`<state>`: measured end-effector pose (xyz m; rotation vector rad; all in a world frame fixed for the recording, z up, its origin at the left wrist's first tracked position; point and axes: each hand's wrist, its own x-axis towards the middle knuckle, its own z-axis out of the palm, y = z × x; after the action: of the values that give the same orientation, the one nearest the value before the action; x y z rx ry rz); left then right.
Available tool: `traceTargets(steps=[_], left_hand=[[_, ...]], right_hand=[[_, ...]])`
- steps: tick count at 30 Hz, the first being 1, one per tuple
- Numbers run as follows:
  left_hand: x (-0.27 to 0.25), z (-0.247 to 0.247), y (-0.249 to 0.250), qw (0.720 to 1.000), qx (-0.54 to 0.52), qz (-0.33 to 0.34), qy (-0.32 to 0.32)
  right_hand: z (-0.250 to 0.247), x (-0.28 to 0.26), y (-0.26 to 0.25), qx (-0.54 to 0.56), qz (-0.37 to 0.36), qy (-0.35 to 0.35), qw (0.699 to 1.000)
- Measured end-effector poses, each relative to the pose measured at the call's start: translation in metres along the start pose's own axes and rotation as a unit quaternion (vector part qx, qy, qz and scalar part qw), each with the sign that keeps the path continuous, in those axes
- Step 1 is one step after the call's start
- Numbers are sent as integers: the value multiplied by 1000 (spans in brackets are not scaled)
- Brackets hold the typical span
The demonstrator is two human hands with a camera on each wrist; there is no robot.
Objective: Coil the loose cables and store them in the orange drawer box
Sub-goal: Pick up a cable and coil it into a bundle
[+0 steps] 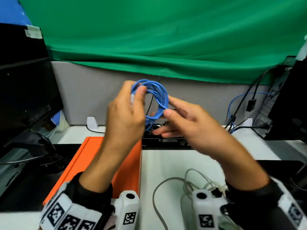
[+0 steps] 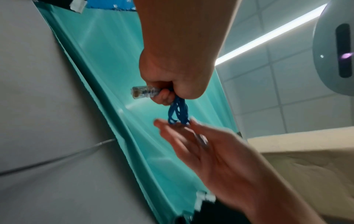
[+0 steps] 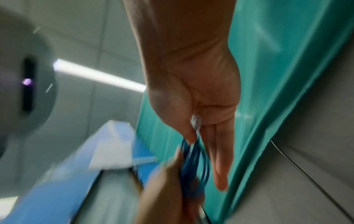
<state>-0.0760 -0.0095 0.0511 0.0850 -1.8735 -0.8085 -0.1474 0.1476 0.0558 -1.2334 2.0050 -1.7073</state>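
Observation:
A blue network cable [image 1: 156, 95], wound into a coil of several loops, hangs in the air between both hands above the table's back. My left hand [image 1: 134, 90] grips the coil's left side, and the left wrist view shows a clear plug [image 2: 144, 92] sticking out of its fist [image 2: 172, 84]. My right hand [image 1: 169, 107] pinches the coil's right side between thumb and forefinger, with the other fingers straight. The right wrist view shows that thumb [image 3: 188, 134] pressed on the blue strands [image 3: 193, 163]. The orange drawer box [image 1: 93, 155] lies under my left forearm. A loose grey cable [image 1: 167, 181] lies on the table at the front right.
A black monitor [image 1: 25, 97] stands at the left and a computer tower [image 1: 289, 100] with plugged cables [image 1: 235, 105] at the right. A black device [image 1: 166, 140] sits behind the box, against a grey partition [image 1: 93, 97] under green cloth.

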Motion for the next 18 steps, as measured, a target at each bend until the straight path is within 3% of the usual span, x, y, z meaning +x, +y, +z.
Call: traceTargets(steps=[4,10,13,16,18], left_hand=[[5,-2,-4,999,-45,-20,9],[5,6,-10,974,-191,-115,31],[12,-7,-9,960,-236,-133,-72],[18,-23,-18,930,-240,-160,-228],[19,-27,-24,916,-222,-178,-283]], right_hand=[[-20,-2,-6,98,18,-17,995],[5,10,8,216,29,-34,975],[-3,14,9,228,24,-9,973],[-18,12,13,149,22,8,989],[-25,11,14,98,35,-1,995]])
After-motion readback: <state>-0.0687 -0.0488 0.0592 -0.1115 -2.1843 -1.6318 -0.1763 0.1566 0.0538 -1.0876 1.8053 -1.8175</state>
